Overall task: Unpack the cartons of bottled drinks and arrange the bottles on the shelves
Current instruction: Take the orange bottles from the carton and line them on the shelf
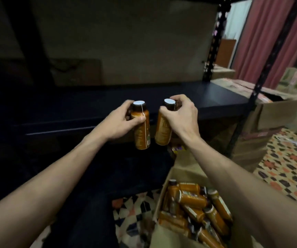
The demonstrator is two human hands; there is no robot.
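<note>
Before the shelf (pixel 188 97): two bottles held upright

Nearest me, the carton (pixel 163 235) is sitting low right, loose bottles (pixel 194 201) heaped inside. Above it, my left hand (pixel 119 122) is wrapping the left bottle (pixel 142 133), my right hand (pixel 180 117) clamping the right bottle (pixel 163 129) by its cap. Straight ahead, the shelf is lying equally near both.

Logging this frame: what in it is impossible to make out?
Head view throughout.
1. Label text on the left bottle and right bottle: blurred, partly covered by the left hand and right hand.
2. Bottle count in the carton: cut off by the bottom edge, crossed by the right forearm.
3. Left part of the shelf: too dark.
</note>
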